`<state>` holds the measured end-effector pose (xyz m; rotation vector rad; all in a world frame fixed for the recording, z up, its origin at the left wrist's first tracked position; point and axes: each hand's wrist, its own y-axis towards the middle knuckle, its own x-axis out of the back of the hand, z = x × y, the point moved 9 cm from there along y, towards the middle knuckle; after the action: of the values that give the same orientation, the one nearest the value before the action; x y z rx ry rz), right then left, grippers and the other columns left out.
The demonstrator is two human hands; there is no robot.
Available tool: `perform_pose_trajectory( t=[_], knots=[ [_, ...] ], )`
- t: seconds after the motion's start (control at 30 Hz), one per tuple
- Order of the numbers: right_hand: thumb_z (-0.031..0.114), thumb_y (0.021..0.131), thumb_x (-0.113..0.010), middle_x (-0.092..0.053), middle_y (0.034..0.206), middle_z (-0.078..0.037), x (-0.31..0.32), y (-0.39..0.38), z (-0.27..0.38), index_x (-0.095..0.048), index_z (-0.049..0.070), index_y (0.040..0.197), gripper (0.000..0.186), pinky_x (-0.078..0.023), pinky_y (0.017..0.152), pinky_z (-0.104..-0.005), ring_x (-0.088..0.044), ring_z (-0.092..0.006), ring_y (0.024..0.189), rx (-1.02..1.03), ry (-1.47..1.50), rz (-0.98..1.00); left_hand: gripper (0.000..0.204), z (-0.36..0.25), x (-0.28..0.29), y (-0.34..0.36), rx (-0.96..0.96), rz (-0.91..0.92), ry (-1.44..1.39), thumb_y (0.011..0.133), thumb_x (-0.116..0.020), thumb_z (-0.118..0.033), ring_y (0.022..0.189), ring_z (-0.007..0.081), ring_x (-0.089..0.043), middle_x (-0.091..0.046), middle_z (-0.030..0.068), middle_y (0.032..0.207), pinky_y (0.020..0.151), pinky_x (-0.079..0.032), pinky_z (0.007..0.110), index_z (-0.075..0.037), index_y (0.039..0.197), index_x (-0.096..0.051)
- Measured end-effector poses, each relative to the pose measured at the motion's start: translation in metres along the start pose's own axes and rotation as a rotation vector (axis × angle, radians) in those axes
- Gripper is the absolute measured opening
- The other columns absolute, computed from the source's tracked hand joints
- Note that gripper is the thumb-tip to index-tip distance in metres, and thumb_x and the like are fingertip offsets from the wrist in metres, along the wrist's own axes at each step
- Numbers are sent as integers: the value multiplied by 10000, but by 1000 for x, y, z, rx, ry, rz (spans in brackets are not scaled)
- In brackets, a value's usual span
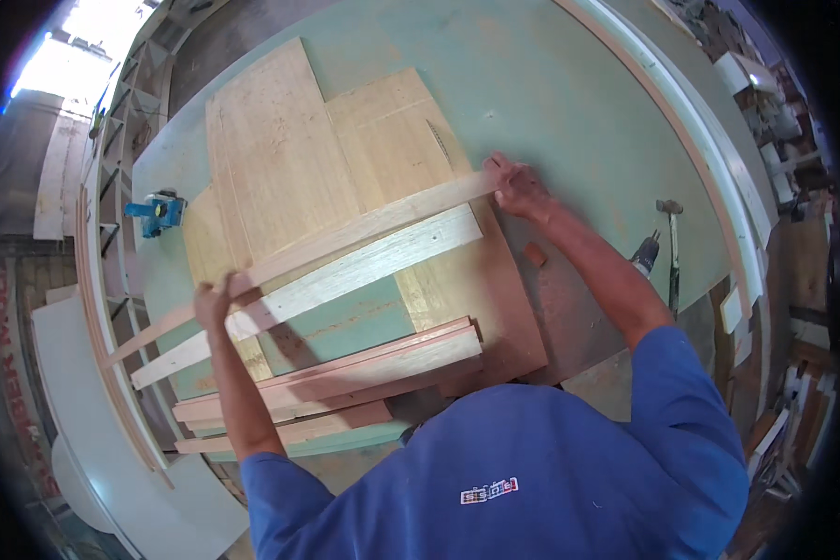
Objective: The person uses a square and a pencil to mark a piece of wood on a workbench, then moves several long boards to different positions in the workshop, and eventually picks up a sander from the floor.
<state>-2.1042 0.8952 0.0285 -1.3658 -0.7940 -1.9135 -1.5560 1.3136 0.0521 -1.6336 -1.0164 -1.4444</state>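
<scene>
The right hand gripped one end of a pale wooden strip, and the blurred left hand closed around it farther along, over wooden panels on the green tabletop. A hammer lay right, a blue tool left; clutter lined the room's right side.

Arms reach forward, hands wide apart, right curled.

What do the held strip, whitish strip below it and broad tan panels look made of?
Held strip: likely bare wood, pale and matte. Whitish strip: probably wood, its white streaky face perhaps thinly painted. Broad tan panels: wood or plywood, seemingly unfinished, with faint grain lines.
</scene>
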Motion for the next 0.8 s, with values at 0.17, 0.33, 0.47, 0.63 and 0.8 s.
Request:
perform_pose_trajectory(
  t=[0.17, 0.33, 0.47, 0.63, 0.8],
  knots=[
    [57, 725, -713, -579, 1158, -184, 4, -2, 3, -535, 15, 1177, 487, -546, 883, -507, -642, -430, 1015, 36, 134, 1, 1019, -140, -6, -86, -639, -24, -84, 613, -904, -581, 1287, 379, -534, -565, 214, 1386, 1053, -456, 481, -18, 1385, -551],
    [111, 753, -791, -588, 1119, -144, 5, -1, 1, -571, 47, 1107, 422, -570, 851, -480, -660, -394, 994, 55, 129, -37, 1043, -145, -27, -95, -442, 211, -19, 548, -914, -622, 1221, 360, -569, -607, 173, 1235, 1054, -456, 476, -79, 1373, -576],
    [106, 750, -784, -602, 1112, -136, 3, -2, -3, -599, 54, 1121, 417, -571, 843, -474, -663, -382, 993, 79, 142, -74, 992, -147, -28, -93, -432, 226, 22, 559, -903, -635, 1213, 360, -576, -618, 170, 1230, 1046, -455, 472, -78, 1325, -611],
    [71, 753, -736, -619, 1108, -130, -1, -1, -5, -615, 52, 1139, 405, -573, 842, -465, -670, -375, 986, 91, 174, -93, 901, -137, -32, -97, -398, 183, 96, 608, -853, -678, 1210, 344, -581, -644, 155, 1185, 1074, -406, 487, -113, 1279, -650],
    [89, 724, -745, -622, 1132, -154, 0, 1, -7, -623, 4, 1184, 484, -555, 869, -468, -659, -391, 986, 100, 171, -74, 865, -141, -28, -112, -429, 144, 73, 655, -824, -678, 1217, 347, -572, -645, 153, 1202, 1087, -384, 496, -127, 1296, -639]
  ],
)
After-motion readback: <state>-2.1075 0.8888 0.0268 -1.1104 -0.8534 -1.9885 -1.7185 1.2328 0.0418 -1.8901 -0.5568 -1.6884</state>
